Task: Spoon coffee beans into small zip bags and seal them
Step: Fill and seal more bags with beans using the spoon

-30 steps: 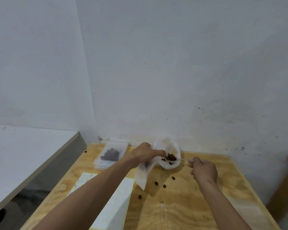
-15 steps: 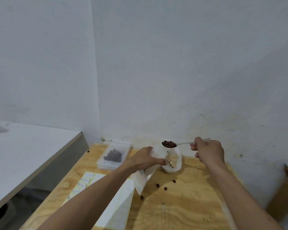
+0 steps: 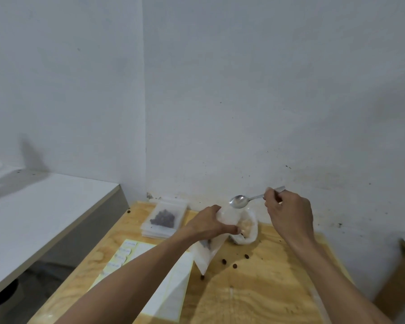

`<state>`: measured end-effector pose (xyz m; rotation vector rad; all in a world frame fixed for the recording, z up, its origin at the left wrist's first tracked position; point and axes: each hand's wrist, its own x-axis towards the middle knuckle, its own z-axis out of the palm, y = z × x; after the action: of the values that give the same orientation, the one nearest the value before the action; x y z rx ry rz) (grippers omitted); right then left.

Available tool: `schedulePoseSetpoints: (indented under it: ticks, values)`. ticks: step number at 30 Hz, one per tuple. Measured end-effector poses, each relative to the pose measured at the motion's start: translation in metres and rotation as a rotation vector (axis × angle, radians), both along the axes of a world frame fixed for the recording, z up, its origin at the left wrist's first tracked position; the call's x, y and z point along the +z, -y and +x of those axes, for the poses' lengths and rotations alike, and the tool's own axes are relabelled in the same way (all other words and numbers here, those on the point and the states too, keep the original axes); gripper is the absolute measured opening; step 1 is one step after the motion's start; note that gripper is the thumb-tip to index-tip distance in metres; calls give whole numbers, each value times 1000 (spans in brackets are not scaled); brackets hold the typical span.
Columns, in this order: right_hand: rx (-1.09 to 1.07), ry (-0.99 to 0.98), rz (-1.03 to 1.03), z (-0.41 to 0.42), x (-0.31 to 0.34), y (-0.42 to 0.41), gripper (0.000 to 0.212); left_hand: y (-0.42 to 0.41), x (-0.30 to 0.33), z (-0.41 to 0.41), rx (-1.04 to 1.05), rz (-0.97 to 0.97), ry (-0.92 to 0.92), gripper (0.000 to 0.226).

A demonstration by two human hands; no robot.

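Our left hand (image 3: 209, 224) grips the small clear plastic zip bag (image 3: 208, 250) near its mouth, its long axis hanging down toward us. Our right hand (image 3: 289, 212) pinches the metal teaspoon (image 3: 239, 201), bowl empty, hovering just above the mouth. The white supply bag of coffee beans (image 3: 247, 230) sits directly below the spoon on the plywood surface (image 3: 255, 295), nearer our right hand.

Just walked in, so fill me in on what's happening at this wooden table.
A person is bagging coffee beans. The left hand grips a small translucent zip bag upright, while the right hand holds a metal spoon, its bowl empty, just above the bag's mouth. A white bean pouch sits behind, a filled bag lies on a stack, and loose beans dot the plywood table.
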<state>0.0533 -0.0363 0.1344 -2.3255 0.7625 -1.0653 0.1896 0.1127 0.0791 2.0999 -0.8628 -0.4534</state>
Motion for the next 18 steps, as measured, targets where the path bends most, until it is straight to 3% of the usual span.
schedulePoseSetpoints:
  ticks: [3,8,13,15,18]
  values:
    - [-81,10,30,-2,-8,7,51,2,0,-1,-18,21,5,57]
    - [-96,-142,112,-7,-40,21,49,-1,8,0,76,-11,-28,63]
    - [-100,-254,324,-3,-74,23,49,-14,20,15,202,-184,-129,85]
    - [-158,-304,308,-1,-74,21,41,-20,24,22,237,-212,-146,102]
    - [-229,-293,193,-1,-62,12,79,-26,32,27,260,-252,-121,112]
